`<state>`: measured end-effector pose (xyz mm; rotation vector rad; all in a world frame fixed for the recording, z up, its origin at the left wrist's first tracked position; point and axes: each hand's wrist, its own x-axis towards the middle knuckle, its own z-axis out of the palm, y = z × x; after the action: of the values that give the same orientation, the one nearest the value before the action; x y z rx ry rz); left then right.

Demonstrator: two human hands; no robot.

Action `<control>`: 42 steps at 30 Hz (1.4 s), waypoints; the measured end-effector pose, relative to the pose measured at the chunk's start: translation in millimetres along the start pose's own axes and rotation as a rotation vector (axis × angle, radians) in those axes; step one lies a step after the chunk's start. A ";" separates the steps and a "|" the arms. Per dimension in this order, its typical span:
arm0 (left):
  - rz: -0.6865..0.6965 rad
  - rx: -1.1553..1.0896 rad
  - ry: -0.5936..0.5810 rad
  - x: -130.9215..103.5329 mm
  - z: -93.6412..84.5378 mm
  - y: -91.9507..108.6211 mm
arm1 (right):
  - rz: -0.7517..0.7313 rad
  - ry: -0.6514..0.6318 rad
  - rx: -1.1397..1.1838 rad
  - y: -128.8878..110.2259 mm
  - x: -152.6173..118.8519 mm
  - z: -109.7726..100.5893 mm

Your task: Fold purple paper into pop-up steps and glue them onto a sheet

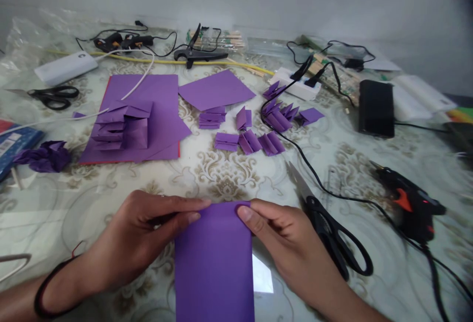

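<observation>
A strip of purple paper (215, 268) stretches from the bottom edge of the view up to both hands. At its far left corner, my left hand (148, 233) pinches the edge between thumb and fingers. My right hand (281, 238) grips the far right corner, thumb on top, where the edge looks folded over. Black-handled scissors (325, 223) lie open just right of my right hand. Beyond the hands are several small folded purple paper pieces (250, 142). Purple sheets (162, 100) lie at the left, with more folded pieces on top.
A black glue gun (410, 203) lies at the right, its cable crossing the table. Farther back are a white power strip (295, 84), a black box-shaped device (376, 108) and black cutters (199, 54). Crumpled purple paper (46, 156) and other scissors (55, 96) are at the left.
</observation>
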<state>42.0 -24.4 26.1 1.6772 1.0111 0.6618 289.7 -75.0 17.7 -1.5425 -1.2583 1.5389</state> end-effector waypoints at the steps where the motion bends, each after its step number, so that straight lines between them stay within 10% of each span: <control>1: -0.005 -0.004 0.005 0.1 -0.4 -0.1 | 0.003 -0.016 0.033 0.0 0.5 -0.1; 21: -0.033 0.047 -0.035 0.5 -4.3 -2.3 | -0.087 0.031 0.067 -0.4 2.0 -0.5; 42: -0.044 0.017 0.155 9.8 -5.2 -6.4 | 0.115 -0.215 0.177 4.4 13.6 -1.0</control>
<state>40.7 -12.5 21.3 1.6334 1.1623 0.7651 289.8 -63.9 8.6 -1.3855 -1.1281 1.8780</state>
